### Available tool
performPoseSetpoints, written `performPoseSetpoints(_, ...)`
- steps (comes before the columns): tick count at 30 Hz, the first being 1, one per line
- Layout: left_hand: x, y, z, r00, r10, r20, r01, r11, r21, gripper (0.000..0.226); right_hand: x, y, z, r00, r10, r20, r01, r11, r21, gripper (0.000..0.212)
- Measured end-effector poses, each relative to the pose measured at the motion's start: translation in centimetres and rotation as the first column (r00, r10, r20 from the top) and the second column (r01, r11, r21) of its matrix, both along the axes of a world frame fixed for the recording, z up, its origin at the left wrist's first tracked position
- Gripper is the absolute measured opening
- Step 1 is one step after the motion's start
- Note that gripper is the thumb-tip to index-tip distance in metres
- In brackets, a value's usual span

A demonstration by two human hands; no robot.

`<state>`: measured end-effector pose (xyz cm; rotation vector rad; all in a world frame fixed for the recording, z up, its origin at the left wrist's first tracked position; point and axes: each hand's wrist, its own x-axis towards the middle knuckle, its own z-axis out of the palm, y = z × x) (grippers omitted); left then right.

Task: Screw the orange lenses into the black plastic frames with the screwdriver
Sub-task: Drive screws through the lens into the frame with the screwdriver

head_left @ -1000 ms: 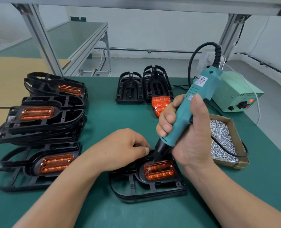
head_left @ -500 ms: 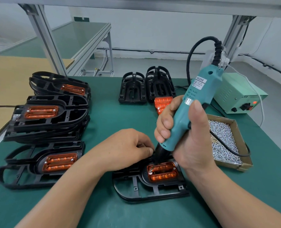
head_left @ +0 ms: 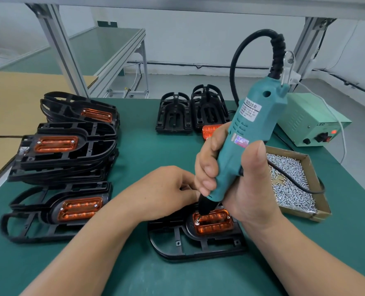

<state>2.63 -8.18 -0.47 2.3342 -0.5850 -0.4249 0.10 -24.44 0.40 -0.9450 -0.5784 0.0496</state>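
We find the orange lens (head_left: 213,223) seated in the black frame (head_left: 190,246), which lies flat on the green mat (head_left: 145,157), with the lens's long axis running left to right across our view. A screw (head_left: 197,221) stands at the left end of the lens, and the dark nose of the screwdriver (head_left: 241,142) meets it from above. The tool's body leans up and away to the right of the lens. A bright spot at the right end of the lens may be a second screw, but we cannot confirm it. The right hand (head_left: 247,189), just right of the lens, is wrapped fully round the screwdriver, thumb on the near side and fingers curled on the far side. The left hand (head_left: 162,189), just left of the lens, has its fingers curled with the thumb against them beside the tool's nose. Whether it pinches anything or only steadies the frame we cannot tell. In our judgement the coming move depends on keeping the bit in line with that left screw, and the lean invites slipping. Further right of the lens sits the box of screws (head_left: 317,180). Beyond the lens are empty frames (head_left: 174,116), and well left of it are fitted frames (head_left: 70,146).
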Motion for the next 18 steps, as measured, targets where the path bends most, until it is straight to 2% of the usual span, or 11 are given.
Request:
performPoseSetpoints(11,0.08,-0.05,-0.28,1.000,0.004,0.001,-0.004,1.000,0.000,0.034,0.12,0.16,-0.02,1.000,-0.014,-0.025,0.014,1.000,0.004,0.063)
performPoseSetpoints(15,0.05,0.02,-0.30,1.000,0.009,-0.002,-0.009,1.000,0.002,0.027,0.24,0.47,-0.04,1.000,0.000,-0.017,0.000,1.000,-0.004,0.064)
performPoseSetpoints(18,0.02,-0.06,-0.29,1.000,0.011,-0.015,-0.011,1.000,0.002,0.014,0.37,0.65,-0.10,1.000,0.007,-0.025,-0.007,1.000,-0.009,0.065)
